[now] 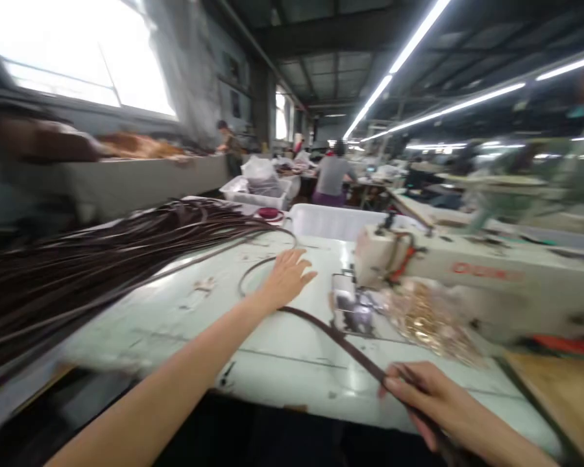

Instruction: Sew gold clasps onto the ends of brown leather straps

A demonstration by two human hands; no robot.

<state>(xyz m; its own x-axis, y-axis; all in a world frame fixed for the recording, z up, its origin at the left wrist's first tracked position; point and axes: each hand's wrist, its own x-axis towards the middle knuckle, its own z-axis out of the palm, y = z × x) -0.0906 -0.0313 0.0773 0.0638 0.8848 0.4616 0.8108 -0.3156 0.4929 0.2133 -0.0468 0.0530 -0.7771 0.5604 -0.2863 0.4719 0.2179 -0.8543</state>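
Evidently, the right hand [431, 395] is closed round the strap [353, 351], which curves across the table [272, 373]; the left hand [287, 279] has fingers spread, contact unclear. Strap judged light, pliable, prone to twist; best pinched across its width.

I receive one view, from the camera on the wearer's head. It faces forward and down across the pale tabletop [175, 318], from above its near edge. The left hand [286, 279] and right hand [425, 395] register at close range, the sewing machine [467, 266] right of centre. The upper portion looks down the room, taking in ceiling lights [421, 32] and a distant person [333, 175].
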